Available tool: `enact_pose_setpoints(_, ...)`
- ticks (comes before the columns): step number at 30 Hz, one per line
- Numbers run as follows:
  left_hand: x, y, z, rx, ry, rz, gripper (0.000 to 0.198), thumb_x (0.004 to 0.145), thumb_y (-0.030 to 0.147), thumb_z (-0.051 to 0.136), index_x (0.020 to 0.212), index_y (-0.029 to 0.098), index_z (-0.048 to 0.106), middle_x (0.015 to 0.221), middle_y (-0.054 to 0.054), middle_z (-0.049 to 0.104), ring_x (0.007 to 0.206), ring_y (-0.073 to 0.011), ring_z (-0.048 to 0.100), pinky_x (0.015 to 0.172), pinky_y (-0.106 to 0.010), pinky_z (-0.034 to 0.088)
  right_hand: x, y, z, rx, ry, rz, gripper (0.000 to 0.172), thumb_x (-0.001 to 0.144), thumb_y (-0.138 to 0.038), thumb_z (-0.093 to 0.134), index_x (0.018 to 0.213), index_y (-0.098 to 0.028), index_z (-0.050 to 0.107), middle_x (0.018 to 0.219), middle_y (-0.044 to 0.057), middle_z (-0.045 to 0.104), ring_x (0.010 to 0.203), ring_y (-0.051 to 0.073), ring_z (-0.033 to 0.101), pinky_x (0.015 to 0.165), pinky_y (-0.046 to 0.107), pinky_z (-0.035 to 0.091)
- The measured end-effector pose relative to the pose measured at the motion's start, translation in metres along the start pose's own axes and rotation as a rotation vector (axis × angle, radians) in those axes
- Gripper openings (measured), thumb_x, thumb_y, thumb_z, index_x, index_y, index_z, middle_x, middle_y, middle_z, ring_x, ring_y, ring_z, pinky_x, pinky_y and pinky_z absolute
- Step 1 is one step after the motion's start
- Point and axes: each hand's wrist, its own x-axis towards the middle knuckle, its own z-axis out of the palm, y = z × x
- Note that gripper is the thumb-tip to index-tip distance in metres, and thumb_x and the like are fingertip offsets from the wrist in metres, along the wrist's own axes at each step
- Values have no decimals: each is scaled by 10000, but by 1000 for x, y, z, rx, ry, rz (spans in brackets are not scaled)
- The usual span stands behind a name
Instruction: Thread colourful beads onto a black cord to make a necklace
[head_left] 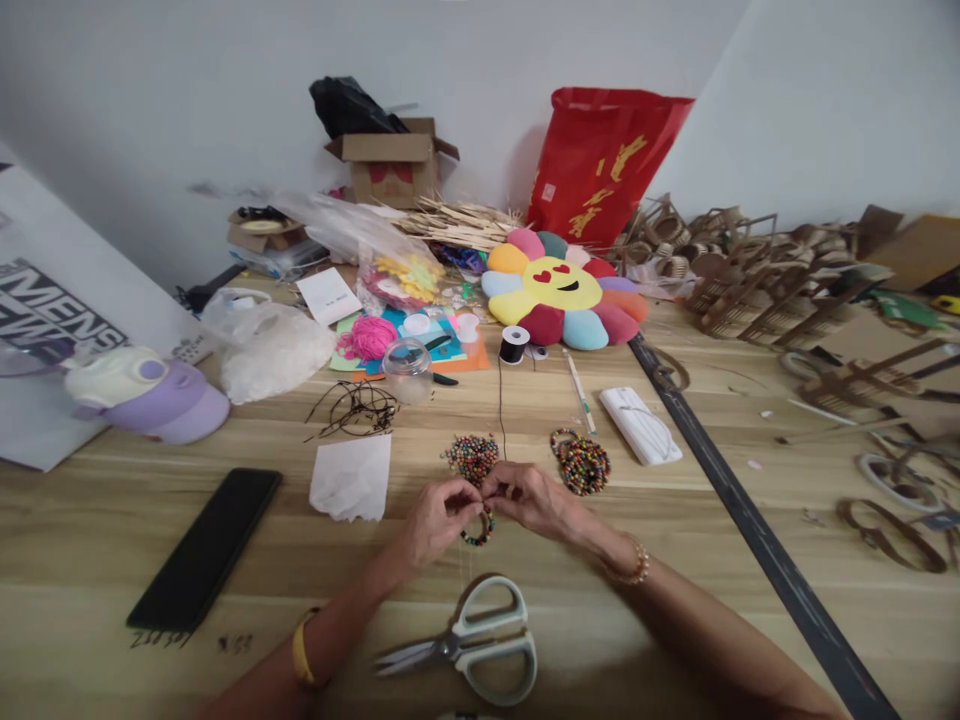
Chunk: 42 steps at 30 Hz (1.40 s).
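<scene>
- Reference: I take the two hands as dial centre on the wooden tabletop (67,530), with 12 o'clock toward the wall.
- At 10 o'clock, far left, a purple cap (169,412) lies on the tabletop with a cream-coloured object resting on its crown.
- At 8 o'clock a black phone (204,548) lies flat, screen dark.
- At 9 o'clock, near the left hand, lies a white paper sheet (352,478). A tangle of black cord (356,408) sits just beyond it, at 11 o'clock.
- My left hand (435,520) is closed, thumb and fingertips pinching the beaded loop.
- At 6 o'clock the scissors (469,640) lie flat, blades pointing to 9 o'clock and grey handles toward 3 o'clock.
- At 12 o'clock a loose bead pile (472,457) sits just beyond the fingertips.
- The beaded loop (480,532), multicoloured, hangs at dial centre between both hands. I cannot tell whether it touches the tabletop.
- A thin black thread (500,410) runs from the hands toward 12 o'clock, up to a black spool (514,344).
- My right hand (532,497) is closed, its fingertips meeting the left's on the loop's upper end.
- Far out at 12 to 1 o'clock lies a flower cushion (559,290), with a red bag (604,165) upright behind it.
- At 1 o'clock, near the right hand, rests a heap of strung beads (581,462).
- At 2 o'clock lies a white box (640,425).
- At 3 o'clock a dark strip (750,520) crosses the tabletop diagonally, with wooden cut-outs (750,270) spread beyond it.
</scene>
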Motion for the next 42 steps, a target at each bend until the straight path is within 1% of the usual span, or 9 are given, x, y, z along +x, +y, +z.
enact_pose_setpoints(6,1,0,-2,-58,-24,-68,128,760,234,573,718,128,631,674,-20,617,642,-145,536,612,-236,413,-3,-10,1,-191,14,-114,93,868,-123,554,876,-154,642,797,27,621,655,111,530,593,204,359)
enact_pose_setpoints(11,1,0,-4,-102,-73,-84,132,757,245,579,713,130,624,653,-8,601,619,-137,526,594,-232,400,-2,-10,0,-180,-18,-85,85,868,-144,551,853,-158,633,772,14,614,632,106,510,583,201,346)
enact_pose_setpoints(15,2,-3,-4,-155,-109,-82,137,752,256,591,741,128,639,685,-18,628,647,-141,549,619,-235,418,0,-4,-3,-66,-78,9,82,857,-176,554,827,-158,627,725,-10,589,608,96,476,570,192,337)
enact_pose_setpoints(20,3,-1,-4,-188,-124,-78,114,738,233,607,744,130,656,716,-25,663,676,-143,581,651,-234,444,2,-4,-8,165,-185,88,120,851,-198,529,795,-138,616,655,-25,514,591,89,422,546,191,314)
enact_pose_setpoints(25,1,5,-3,-63,-63,-47,73,738,165,593,730,131,658,718,-32,683,688,-149,608,662,-232,462,4,-8,-13,364,-258,165,119,817,-232,541,786,-127,589,633,-29,480,566,83,400,535,195,322)
enact_pose_setpoints(30,-2,0,5,138,86,101,59,756,135,597,724,158,641,733,-26,688,697,-144,623,685,-237,473,6,3,-9,531,-276,218,190,770,-318,587,767,-128,580,636,-23,510,557,83,443,521,191,356)
enact_pose_setpoints(34,-4,-6,8,268,200,358,53,808,152,594,781,177,633,760,-30,678,723,-146,618,693,-250,485,7,10,-6,607,-262,233,220,732,-339,632,772,-126,594,633,-24,528,560,80,462,517,186,371)
enact_pose_setpoints(38,-6,-7,6,428,229,611,114,872,136,542,846,176,645,803,-43,676,757,-150,600,707,-265,478,8,10,-6,626,-259,254,207,720,-329,629,763,-130,592,617,-32,517,548,76,457,505,184,360)
enact_pose_setpoints(42,-8,-7,4,545,212,681,152,887,125,520,851,179,658,814,-44,662,782,-155,587,724,-275,471,8,9,-6,644,-262,246,205,705,-329,630,745,-136,575,600,-42,503,523,69,432,491,182,339)
